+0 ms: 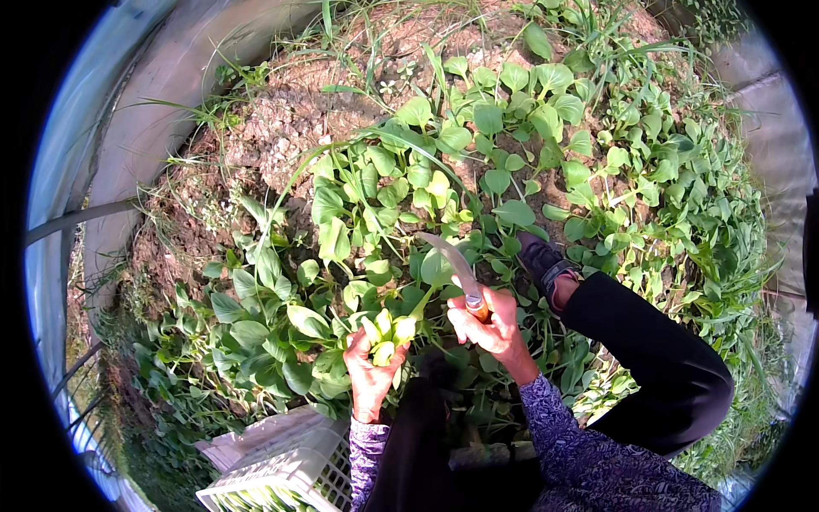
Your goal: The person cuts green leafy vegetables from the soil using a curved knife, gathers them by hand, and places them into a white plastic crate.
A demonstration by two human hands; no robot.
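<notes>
My left hand (371, 377) grips a small leafy green plant (384, 336) by its pale stalks, with the cut or root end turned up towards me. Close by on the right, my right hand (489, 323) is closed around the wooden handle of a curved knife (454, 259). Its blade points up and to the left, over the leaves. One broad leaf (436, 267) stands partly behind the blade. Both hands hover above a bed of leafy greens (256, 333) growing from the soil.
A white plastic crate (275, 467) with greens inside stands at lower left. My shoe (544, 259) is planted among the greens, and my bent leg (665, 365) takes up the right side. Plastic sheeting (160, 77) borders the bed. Bare soil (281, 128) and long grass lie farther off.
</notes>
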